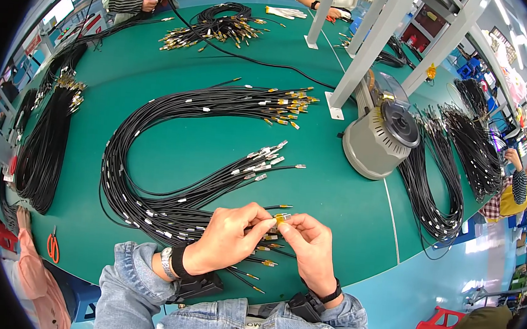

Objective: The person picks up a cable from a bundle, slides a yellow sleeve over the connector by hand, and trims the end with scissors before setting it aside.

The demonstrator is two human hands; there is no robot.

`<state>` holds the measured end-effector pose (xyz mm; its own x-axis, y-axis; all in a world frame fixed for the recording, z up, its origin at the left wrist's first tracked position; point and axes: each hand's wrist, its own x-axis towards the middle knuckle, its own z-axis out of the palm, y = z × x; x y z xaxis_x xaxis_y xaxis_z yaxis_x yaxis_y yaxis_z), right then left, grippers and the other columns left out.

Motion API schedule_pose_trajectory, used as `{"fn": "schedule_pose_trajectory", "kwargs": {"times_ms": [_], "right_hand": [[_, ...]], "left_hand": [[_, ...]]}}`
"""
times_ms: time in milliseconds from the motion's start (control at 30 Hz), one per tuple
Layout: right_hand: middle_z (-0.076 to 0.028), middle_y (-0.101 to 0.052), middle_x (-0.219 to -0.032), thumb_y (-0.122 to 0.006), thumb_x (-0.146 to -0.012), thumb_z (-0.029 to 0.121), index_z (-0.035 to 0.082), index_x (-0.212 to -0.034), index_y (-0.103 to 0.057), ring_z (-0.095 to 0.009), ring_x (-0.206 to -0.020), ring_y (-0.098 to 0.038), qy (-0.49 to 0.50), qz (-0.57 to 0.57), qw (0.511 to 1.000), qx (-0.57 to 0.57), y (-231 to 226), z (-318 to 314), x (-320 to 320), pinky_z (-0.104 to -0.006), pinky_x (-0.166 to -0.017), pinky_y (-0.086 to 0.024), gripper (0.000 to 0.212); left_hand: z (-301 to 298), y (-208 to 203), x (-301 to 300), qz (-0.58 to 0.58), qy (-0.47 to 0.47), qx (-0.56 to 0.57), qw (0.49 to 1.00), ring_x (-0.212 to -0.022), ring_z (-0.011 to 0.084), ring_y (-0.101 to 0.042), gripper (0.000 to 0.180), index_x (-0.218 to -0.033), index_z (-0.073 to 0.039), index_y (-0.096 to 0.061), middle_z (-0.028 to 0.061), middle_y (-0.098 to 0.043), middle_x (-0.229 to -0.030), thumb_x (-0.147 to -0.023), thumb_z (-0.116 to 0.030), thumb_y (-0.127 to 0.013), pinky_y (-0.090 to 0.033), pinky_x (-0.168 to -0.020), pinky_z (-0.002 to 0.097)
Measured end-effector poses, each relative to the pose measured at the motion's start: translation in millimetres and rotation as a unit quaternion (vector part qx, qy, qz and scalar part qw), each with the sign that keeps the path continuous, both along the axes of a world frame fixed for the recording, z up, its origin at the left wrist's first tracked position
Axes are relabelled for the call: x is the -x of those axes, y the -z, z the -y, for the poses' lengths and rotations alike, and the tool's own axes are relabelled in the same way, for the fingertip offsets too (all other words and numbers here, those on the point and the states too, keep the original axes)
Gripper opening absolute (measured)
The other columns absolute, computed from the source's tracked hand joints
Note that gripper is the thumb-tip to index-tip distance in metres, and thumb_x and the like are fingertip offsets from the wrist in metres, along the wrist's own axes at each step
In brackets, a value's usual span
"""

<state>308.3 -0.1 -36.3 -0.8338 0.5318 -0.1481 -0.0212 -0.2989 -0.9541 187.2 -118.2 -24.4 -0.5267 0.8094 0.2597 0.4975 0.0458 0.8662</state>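
Observation:
Near the front of the green table, my left hand is closed in a pinch at a small yellow and silver cable connector. My right hand pinches the same connector from the other side, thumb and fingertips together. The black cable behind it is mostly hidden by my fingers. Below my hands, several loose black cable ends with yellow tips stick out. A large bundle of black cables with white labels curves in a C beyond my left hand. One end of it has yellow connectors, the other silver connectors.
A grey machine with a round black top stands beside white metal posts. More cable bundles lie at the left, far side and right. Orange-handled scissors lie front left. Other people work around the table.

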Motion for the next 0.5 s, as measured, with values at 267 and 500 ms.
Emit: {"fn": "schedule_pose_trajectory", "kwargs": {"times_ms": [267, 500], "right_hand": [[-0.005, -0.063, -0.088, -0.061, -0.084, 0.002, -0.002, -0.089, -0.061, -0.009, -0.080, -0.058, 0.002, -0.001, 1.000, -0.008, -2.1, 0.6, -1.3, -0.0227, -0.075, -0.046, 0.007], [-0.003, -0.061, -0.085, -0.063, -0.083, 0.002, -0.002, -0.089, -0.061, -0.009, -0.080, -0.057, 0.006, -0.020, 0.999, -0.032, -2.3, 0.2, -2.3, -0.0218, -0.074, -0.046, 0.007]], "left_hand": [[0.2, -0.5, 1.7, 0.019, 0.023, 0.003, 1.000, -0.045, 0.0087, -0.051, 0.011, -0.079, 0.001, -0.058, 0.0043, -0.056, -0.055, -0.085, -0.007, -0.060, -0.038, -0.040, 0.0238], [0.6, -5.6, 8.9, 0.121, 0.078, 0.029, 0.989, -0.044, 0.0054, -0.045, 0.013, -0.080, 0.000, -0.058, 0.0008, -0.054, -0.054, -0.088, -0.009, -0.055, -0.034, -0.040, 0.0226]]}}
